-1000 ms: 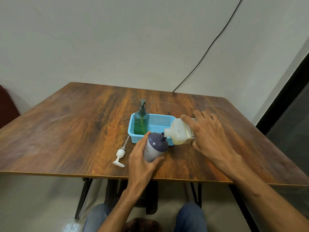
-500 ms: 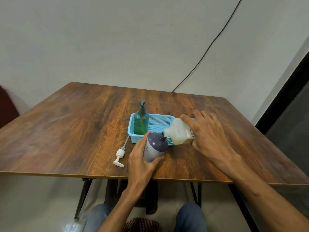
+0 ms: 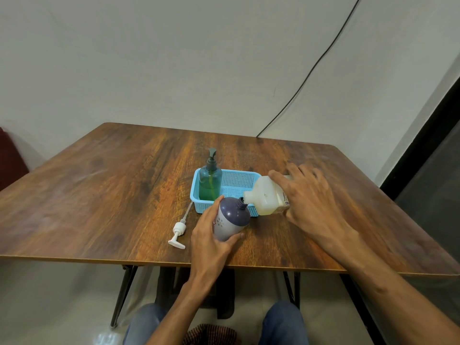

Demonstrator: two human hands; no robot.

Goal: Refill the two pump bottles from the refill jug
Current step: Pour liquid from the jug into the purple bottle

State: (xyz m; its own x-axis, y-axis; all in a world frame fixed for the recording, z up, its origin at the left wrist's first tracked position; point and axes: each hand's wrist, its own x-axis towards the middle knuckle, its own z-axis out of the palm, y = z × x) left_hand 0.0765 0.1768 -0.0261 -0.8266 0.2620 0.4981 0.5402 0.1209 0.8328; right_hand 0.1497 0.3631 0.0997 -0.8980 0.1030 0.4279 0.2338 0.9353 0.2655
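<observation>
purple bottle [image 3: 231, 218], gripped by the left hand [image 3: 209, 239] on the table [image 3: 99, 195], tilts to meet the jug [image 3: 267, 196], tipped by the wrapped right hand [image 3: 312, 200]; liquid apparently flowing. green bottle [image 3: 210, 181] waits in the basket [image 3: 236, 181].

refill jug [image 3: 265, 198]: rear half hidden under the right hand [image 3: 316, 205] — label print too small to read
purple bottle [image 3: 232, 220]: left side covered by the left hand [image 3: 211, 241]
</observation>
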